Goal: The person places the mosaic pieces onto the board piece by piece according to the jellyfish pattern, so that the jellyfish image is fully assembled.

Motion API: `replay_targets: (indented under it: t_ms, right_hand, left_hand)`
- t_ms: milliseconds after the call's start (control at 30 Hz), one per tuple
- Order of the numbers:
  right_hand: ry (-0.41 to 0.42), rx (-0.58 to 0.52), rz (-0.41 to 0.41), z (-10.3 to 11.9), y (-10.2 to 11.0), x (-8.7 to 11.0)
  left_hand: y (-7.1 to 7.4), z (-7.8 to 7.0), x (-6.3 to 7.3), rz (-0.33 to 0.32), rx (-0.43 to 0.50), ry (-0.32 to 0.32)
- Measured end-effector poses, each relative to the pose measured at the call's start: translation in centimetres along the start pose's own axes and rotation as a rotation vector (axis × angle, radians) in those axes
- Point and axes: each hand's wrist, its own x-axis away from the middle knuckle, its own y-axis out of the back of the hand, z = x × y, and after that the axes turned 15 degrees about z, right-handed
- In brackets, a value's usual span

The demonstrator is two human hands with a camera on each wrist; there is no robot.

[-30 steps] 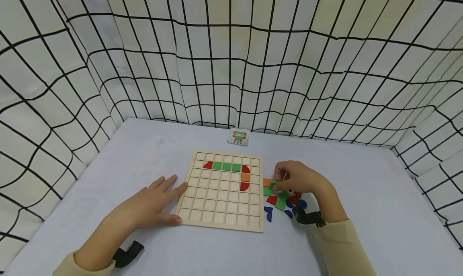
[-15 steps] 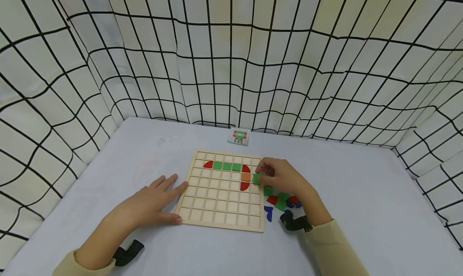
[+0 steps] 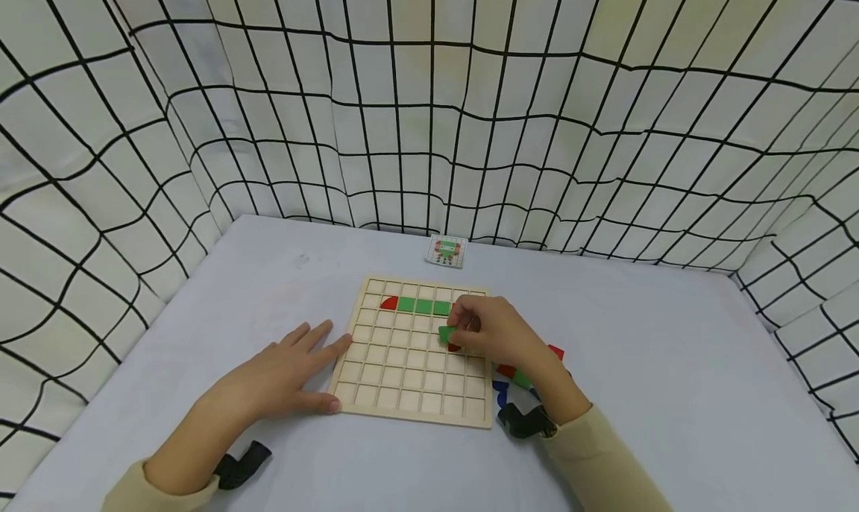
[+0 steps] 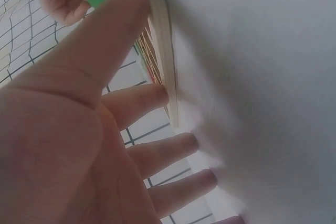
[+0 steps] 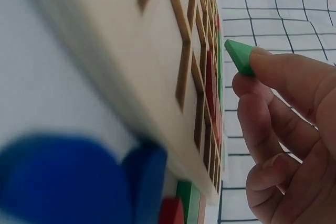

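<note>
A wooden grid board [image 3: 396, 378] lies on the table, with a red quarter-round tile [image 3: 390, 302] and a row of green square tiles [image 3: 424, 306] in its upper cells. Over the board's right part my right hand [image 3: 495, 329] pinches a green tile [image 5: 240, 56] between thumb and fingertips, raised off the surface in the right wrist view. The hand partly covers the red pieces at the row's right end. My left hand [image 3: 275, 381] lies with fingers spread, thumb and index touching the board's left edge; the left wrist view shows its straight fingers [image 4: 163, 153].
Right of the board lie loose red, green and blue tiles [image 3: 501, 393], partly under my right forearm. A small pattern card [image 3: 446, 251] lies behind the board. Black netting [image 3: 429, 154] over white sheets surrounds the table's back and sides.
My right hand has picked up a green tile from the loose pieces and carried it left over the board. My left hand stays at the board's edge.
</note>
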Motion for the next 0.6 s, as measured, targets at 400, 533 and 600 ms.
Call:
replay_targets:
  t_ms: [400,533,600]
  right_hand:
    - [-0.032,0.045,0.077,-0.07,-0.72,-1.05]
    - [-0.026,0.047,0.099,-0.02,-0.5,-0.87]
    - [-0.033,0.054,0.108,-0.06,-0.42,-0.81]
  left_hand:
    - [0.02,-0.06,0.01,0.001,-0.008,0.006]
    - [0.04,-0.09,-0.02,-0.003,-0.008,0.005]
    - [0.04,-0.07,-0.05,-0.005,-0.008,0.004]
